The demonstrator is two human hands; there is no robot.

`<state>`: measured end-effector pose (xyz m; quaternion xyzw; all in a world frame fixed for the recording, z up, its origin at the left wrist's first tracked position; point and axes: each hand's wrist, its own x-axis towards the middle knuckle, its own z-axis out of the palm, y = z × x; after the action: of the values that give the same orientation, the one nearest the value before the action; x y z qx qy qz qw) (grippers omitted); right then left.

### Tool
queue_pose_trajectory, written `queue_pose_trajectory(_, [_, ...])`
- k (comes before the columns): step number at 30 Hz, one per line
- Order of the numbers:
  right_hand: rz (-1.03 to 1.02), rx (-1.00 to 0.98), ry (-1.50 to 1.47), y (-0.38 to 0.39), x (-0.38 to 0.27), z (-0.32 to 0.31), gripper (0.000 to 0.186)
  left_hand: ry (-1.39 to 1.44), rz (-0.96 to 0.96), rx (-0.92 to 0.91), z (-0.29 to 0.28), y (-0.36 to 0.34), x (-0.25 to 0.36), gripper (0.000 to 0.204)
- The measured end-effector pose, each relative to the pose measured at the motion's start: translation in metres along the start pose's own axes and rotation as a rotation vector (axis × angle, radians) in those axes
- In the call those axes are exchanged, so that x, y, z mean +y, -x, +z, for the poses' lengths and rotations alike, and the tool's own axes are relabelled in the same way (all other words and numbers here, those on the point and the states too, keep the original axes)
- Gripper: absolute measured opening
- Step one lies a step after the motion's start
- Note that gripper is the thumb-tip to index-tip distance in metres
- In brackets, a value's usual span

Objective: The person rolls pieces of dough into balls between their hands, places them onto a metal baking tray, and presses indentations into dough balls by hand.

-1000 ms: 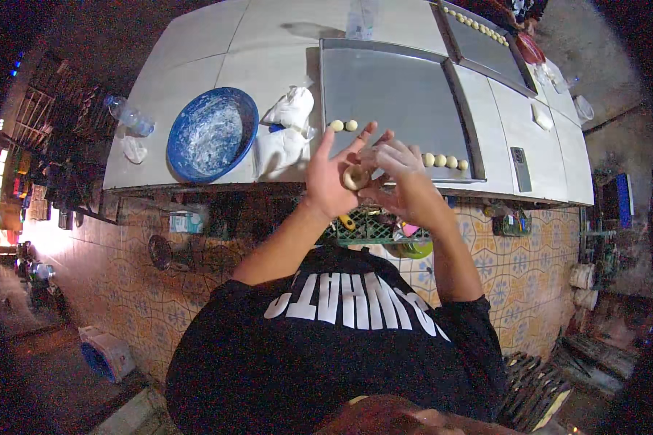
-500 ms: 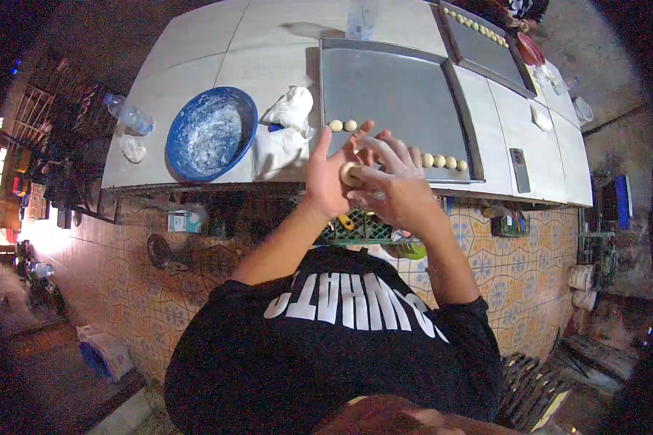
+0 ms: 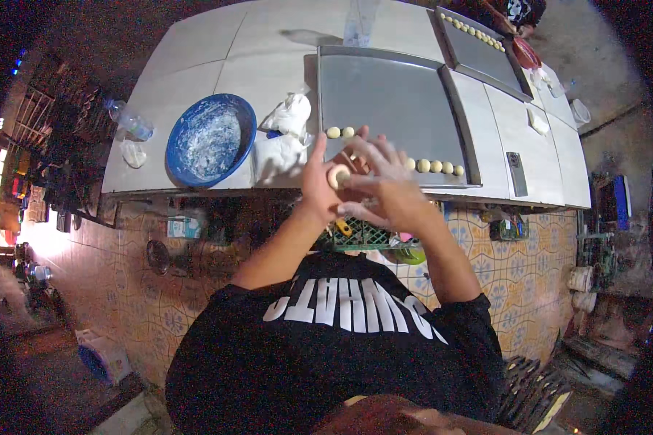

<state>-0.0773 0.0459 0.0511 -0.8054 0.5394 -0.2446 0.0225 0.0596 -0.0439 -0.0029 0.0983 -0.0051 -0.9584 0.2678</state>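
A pale round dough ball [image 3: 338, 176] lies against the palm of my left hand [image 3: 318, 190], near the table's front edge. My left hand cradles it with the thumb pointing up. My right hand [image 3: 393, 187] faces it with fingers spread and curved, a fingertip at the ball's right side. Behind my hands is a grey metal tray [image 3: 384, 87]. Along its near edge sit two dough balls [image 3: 341, 133] on the left and several more dough balls [image 3: 437, 167] on the right. My hands hide the part of the row between them.
A blue basin [image 3: 210, 138] dusted with white powder stands left, beside white plastic bags [image 3: 286, 130]. A plastic bottle [image 3: 129, 119] lies far left. Rightward are a phone [image 3: 516, 174] and a second tray [image 3: 479, 61] with dough balls, near another person's hand [image 3: 526, 30]. Below is a green crate [image 3: 355, 235].
The dough ball has shifted slightly left in my left palm and shows more fully. My right hand's fingers have moved and spread around it. The camera view has shifted a little.
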Motion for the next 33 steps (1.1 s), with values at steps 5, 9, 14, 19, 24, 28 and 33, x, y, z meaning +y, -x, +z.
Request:
queue_pose_trajectory(5, [0.082, -0.066, -0.062, -0.001, 0.005, -0.006, 0.045, -0.020, -0.081, -0.179, -0.016, -0.001, 0.007, 0.076])
queue_pose_trajectory(9, [0.053, -0.120, -0.044, 0.002, 0.002, -0.010, 0.048, -0.022, -0.027, -0.022, -0.003, -0.006, 0.001, 0.077])
queue_pose_trajectory(14, [0.130, -0.088, -0.020, 0.005, 0.003, -0.010, 0.045, -0.051, -0.041, -0.035, 0.010, -0.004, -0.007, 0.076])
queue_pose_trajectory(19, [0.218, -0.050, -0.025, 0.004, 0.010, -0.013, 0.040, 0.041, -0.160, -0.193, -0.012, -0.011, 0.000, 0.074])
queue_pose_trajectory(24, [0.142, -0.041, -0.067, 0.018, 0.018, -0.015, 0.047, -0.142, -0.143, -0.087, 0.006, -0.011, -0.012, 0.074])
queue_pose_trajectory(28, [0.140, -0.005, -0.065, 0.017, 0.015, -0.008, 0.039, -0.037, -0.160, -0.067, 0.006, -0.022, -0.011, 0.077])
queue_pose_trajectory(33, [0.222, 0.013, -0.048, 0.015, 0.018, -0.017, 0.038, -0.089, -0.177, -0.026, -0.005, -0.024, -0.011, 0.073])
